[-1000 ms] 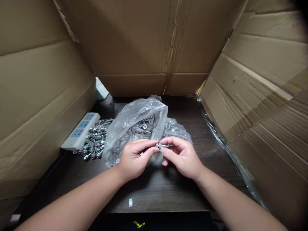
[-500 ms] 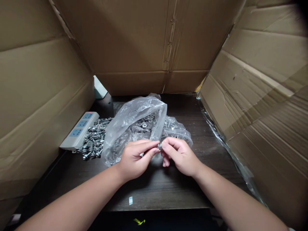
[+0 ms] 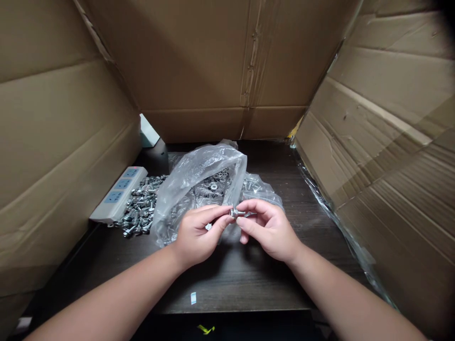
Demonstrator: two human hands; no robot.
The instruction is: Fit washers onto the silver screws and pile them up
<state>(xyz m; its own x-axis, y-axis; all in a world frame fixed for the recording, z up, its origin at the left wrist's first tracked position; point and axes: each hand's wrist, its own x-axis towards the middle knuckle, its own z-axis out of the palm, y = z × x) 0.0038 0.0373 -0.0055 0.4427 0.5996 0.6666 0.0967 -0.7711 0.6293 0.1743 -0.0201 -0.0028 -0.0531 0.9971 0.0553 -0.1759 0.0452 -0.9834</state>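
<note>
A small silver bolt (image 3: 241, 213) lies roughly level between my two hands, its shank pointing right. My left hand (image 3: 199, 234) is closed in a pinch on its left end, thumb below and index finger above. The thumb and index finger of my right hand (image 3: 272, 230) close around the bolt from the other side, by what looks like a washer. Just behind the hands, an open clear plastic bag (image 3: 199, 166) holds loose washers (image 3: 214, 186). To its left is a pile of assembled bolts (image 3: 142, 208).
A white power strip (image 3: 119, 194) borders the bolt pile. A second plastic bag (image 3: 261, 186) with bolts sits behind my right hand. Cardboard walls (image 3: 199, 61) enclose the dark table (image 3: 234, 289) at the back and sides. A small label (image 3: 193, 298) lies near the front edge.
The bolt's shank now shows between my hands, where it was hidden before. My right thumb and index finger have opened slightly around it; my left hand keeps its pinch.
</note>
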